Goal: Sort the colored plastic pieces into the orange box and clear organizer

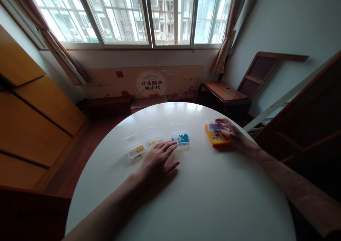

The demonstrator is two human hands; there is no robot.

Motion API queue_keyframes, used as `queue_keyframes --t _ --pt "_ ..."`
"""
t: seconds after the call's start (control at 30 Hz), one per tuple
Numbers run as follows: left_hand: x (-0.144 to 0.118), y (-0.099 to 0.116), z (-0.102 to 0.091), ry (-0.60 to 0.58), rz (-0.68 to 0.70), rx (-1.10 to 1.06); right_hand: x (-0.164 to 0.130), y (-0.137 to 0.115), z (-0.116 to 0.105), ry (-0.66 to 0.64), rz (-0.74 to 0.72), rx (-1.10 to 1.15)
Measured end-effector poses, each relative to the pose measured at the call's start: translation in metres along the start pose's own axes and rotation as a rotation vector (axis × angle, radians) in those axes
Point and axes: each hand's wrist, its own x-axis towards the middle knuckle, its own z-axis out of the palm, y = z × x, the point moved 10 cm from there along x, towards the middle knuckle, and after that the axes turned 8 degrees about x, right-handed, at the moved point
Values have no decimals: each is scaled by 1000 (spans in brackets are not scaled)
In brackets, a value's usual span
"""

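"Over the flat orange box [216, 139], what's the right hand [231, 131] got?"
"Pinched in its fingers, a clear rectangular plastic case [214, 126]. The left hand [159, 159], loosely spread, seems empty, beside open see-through boxes [133, 153] of tiny yellow pieces [140, 148] and blue pieces [183, 138]"

A free lane crosses the table [202, 184] — the blue-filled box [183, 143] bounds it left, orange box [216, 141] right.

Daylight pours through washed-out windows [119, 15] at top, glaring off the desk [207, 191] at mid-frame; lower corners fall dark, edges bend.
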Motion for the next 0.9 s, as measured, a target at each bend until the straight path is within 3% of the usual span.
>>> queue_keyframes --t 0.23,0.37,0.47,0.63,0.73,0.9 --pt "1 1 0 -9 4 9 -1 -2 2 -51 4 15" --pt "0 -1 2 -2 5 14 -7 -55 -1 30 -353 -246" --pt "0 -1 5 5 21 1 -18 -94 28 36 -540 -381" --pt "0 4 6 8 79 -25 -25 -132 105 -73 -627 -388" --pt "-1 6 3 11 96 -50 -14 -135 136 -105 -603 -362" --pt "-2 6 0 17 95 -72 7 -126 159 -110 -528 -359"
